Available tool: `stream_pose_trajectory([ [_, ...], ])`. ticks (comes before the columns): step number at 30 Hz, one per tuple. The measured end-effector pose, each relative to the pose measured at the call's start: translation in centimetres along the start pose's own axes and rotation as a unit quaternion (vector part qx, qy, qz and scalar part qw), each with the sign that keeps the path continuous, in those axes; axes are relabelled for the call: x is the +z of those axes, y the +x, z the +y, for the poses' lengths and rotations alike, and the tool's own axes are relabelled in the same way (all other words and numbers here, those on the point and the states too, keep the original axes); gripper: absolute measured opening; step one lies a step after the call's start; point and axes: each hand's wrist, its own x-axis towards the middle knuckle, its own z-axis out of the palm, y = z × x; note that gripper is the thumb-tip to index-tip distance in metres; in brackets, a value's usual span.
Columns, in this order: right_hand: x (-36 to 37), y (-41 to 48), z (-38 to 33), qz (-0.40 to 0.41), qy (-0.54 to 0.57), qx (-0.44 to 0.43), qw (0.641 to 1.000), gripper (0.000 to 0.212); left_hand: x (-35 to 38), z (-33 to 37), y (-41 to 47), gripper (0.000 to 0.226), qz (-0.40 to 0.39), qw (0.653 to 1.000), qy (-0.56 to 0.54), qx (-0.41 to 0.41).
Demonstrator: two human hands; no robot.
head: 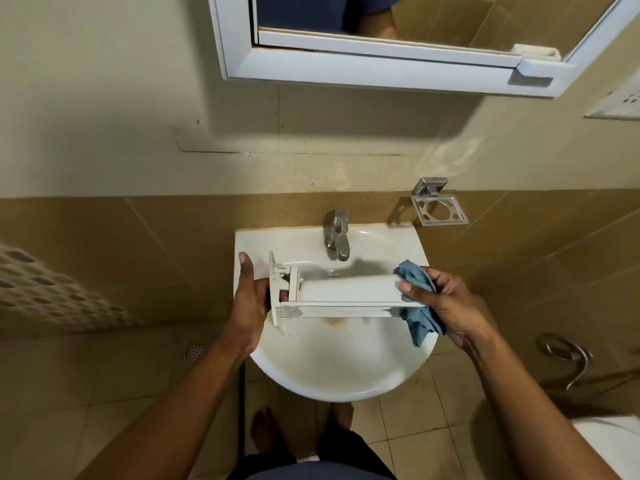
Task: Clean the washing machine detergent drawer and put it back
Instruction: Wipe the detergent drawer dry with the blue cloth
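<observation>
Drawer (pixel 346 292) held level above sink (pixel 332 389), left hand (pixel 251 299) gripping its front-panel end, right hand (pixel 446 303) pinching blue cloth (pixel 419 299) around opposite end; advise long wipes toward panel, steady left grip, drips falling into basin.

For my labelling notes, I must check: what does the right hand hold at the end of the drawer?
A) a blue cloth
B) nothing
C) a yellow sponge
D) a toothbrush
A: the right hand grips a blue cloth against one end of the drawer, while the left hand holds its front panel over the sink.
</observation>
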Motion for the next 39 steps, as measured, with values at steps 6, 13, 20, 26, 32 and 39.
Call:
stream_pose_trajectory([
  [6, -0.4, 0.0, 2.7, -0.011, 0.004, -0.029, 1.000, 0.066, 0.2, 0.0, 0.6, 0.083, 0.039, 0.992, 0.053, -0.106],
  [13, -0.2, 0.2, 3.0, -0.038, 0.002, -0.035, 0.999, 0.039, 0.4, -1.6, 0.1, 0.049, 0.129, 0.989, 0.030, -0.067],
  [20, 1.8, 0.0, 0.7, -0.032, -0.016, -0.092, 0.995, 0.025, -1.0, -3.0, 1.4, 0.059, 0.195, 0.975, -0.048, -0.095],
  [26, 2.5, -0.1, -0.7, -0.066, -0.021, -0.104, 0.992, 0.023, -1.4, -1.7, 1.2, 0.047, 0.150, 0.973, -0.082, -0.156],
  [32, 1.1, 0.9, -0.1, -0.103, 0.022, -0.064, 0.992, 0.035, -2.0, -2.0, 1.4, 0.067, 0.012, 0.950, -0.127, -0.285],
  [39, -0.2, 1.3, 0.3, -0.115, 0.053, -0.033, 0.991, 0.049, -1.4, -4.0, 1.4, 0.054, -0.062, 0.935, -0.150, -0.315],
])
